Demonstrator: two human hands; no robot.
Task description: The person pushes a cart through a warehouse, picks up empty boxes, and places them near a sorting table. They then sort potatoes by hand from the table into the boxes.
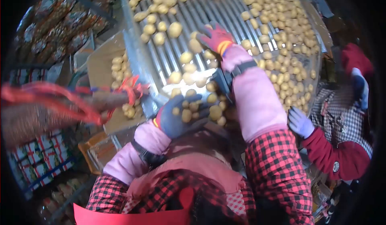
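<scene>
Potatoes (277,20) crowd the upper right of the roller conveyor (189,40), leaving bare rollers only at upper centre; the left hand (177,118) and right hand (215,38) fill the middle, a co-worker's gloved hand (299,122) blocks the right edge, and a cardboard box (108,70) flanks the left rail

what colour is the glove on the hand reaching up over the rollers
Red, with an orange-yellow cuff: the right hand among the potatoes, seen in the head view.
</scene>
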